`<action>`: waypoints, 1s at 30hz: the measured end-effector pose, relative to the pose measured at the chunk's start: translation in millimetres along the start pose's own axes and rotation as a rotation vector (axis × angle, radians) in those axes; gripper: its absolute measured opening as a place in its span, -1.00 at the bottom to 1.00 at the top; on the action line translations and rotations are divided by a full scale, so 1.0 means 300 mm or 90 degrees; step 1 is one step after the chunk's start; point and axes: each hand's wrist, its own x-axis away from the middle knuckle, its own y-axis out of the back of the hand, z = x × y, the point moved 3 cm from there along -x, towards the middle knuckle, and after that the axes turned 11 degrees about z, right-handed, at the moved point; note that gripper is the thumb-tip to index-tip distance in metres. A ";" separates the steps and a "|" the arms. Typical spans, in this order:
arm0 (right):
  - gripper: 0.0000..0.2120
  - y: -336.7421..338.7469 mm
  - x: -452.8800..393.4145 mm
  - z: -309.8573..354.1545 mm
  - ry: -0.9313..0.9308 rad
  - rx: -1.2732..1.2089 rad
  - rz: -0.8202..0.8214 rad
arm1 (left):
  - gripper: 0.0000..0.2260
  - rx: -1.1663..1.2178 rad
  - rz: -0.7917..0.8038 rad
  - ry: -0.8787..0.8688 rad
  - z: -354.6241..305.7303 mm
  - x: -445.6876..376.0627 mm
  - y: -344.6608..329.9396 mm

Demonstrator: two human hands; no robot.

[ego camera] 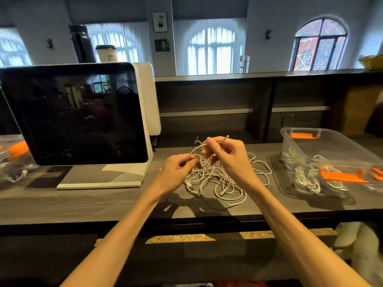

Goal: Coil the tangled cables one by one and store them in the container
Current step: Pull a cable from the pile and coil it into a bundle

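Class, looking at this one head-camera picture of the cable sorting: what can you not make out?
- Head view: how many cables are in the tangled pile; strands overlap.
- Which strand the right hand pinches continues to the left hand; fingers cover it.
- The container: its right end is cut off by the frame edge.

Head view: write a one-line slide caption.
Both hands, left and right, pinch a white cable above the tangled pile; clear container alongside.

On the counter (62, 204), the cable tangle (219, 179) lies between the screen (74, 114) at left and the container (331, 146) at right.
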 end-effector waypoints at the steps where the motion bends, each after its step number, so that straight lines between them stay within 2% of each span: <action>1: -0.77 0.015 -0.017 0.032 -0.004 -0.087 -0.053 | -0.85 -0.064 0.001 0.000 -0.011 -0.002 0.008; 2: -0.75 0.031 -0.037 0.060 -0.012 -0.162 -0.096 | -0.90 -0.118 0.003 0.000 -0.021 -0.003 0.012; 3: -0.72 0.045 -0.058 0.089 -0.018 -0.222 -0.120 | -0.81 -0.148 0.007 0.007 -0.037 -0.001 0.014; 5: -0.62 0.066 -0.087 0.152 -0.014 -0.311 -0.115 | -0.63 -0.079 -0.029 0.013 -0.080 0.005 0.032; 6: -0.57 0.071 -0.094 0.180 -0.013 -0.323 -0.096 | -0.64 -0.020 -0.068 0.004 -0.108 0.011 0.046; 8: -0.61 0.082 -0.099 0.232 -0.017 -0.291 -0.047 | -0.80 0.086 -0.132 -0.002 -0.174 0.017 0.076; 10: -0.66 0.085 -0.097 0.269 -0.026 -0.173 0.010 | -0.88 0.176 -0.139 0.005 -0.228 0.011 0.093; 12: -0.66 0.081 -0.093 0.310 -0.027 0.075 0.068 | -0.87 0.245 -0.146 -0.008 -0.292 0.006 0.114; 14: -0.63 0.066 -0.084 0.338 -0.041 0.241 0.146 | -0.81 0.292 -0.140 -0.046 -0.353 -0.007 0.138; 16: -0.61 0.052 -0.064 0.359 -0.068 0.299 0.224 | -0.74 0.259 -0.098 -0.073 -0.411 -0.020 0.155; 18: -0.64 0.042 -0.055 0.375 -0.073 0.334 0.248 | -0.74 0.162 -0.022 -0.080 -0.454 -0.027 0.151; 19: -0.67 0.038 -0.050 0.381 -0.072 0.335 0.247 | -0.75 0.125 -0.007 -0.091 -0.477 -0.025 0.144; 21: -0.70 0.031 -0.039 0.391 -0.057 0.310 0.250 | -0.73 0.131 -0.057 -0.109 -0.517 -0.012 0.150; 23: -0.70 0.040 -0.021 0.399 -0.030 0.276 0.219 | -0.67 0.227 -0.155 -0.089 -0.531 -0.006 0.183; 25: -0.71 0.083 -0.009 0.397 0.007 0.208 0.125 | -0.69 0.388 -0.193 -0.059 -0.524 -0.005 0.230; 27: -0.74 0.134 -0.008 0.393 0.041 0.097 0.032 | -0.72 0.487 -0.147 -0.041 -0.516 0.005 0.263; 30: -0.78 0.176 -0.032 0.419 0.076 0.031 -0.018 | -0.67 0.513 0.037 -0.028 -0.535 0.042 0.260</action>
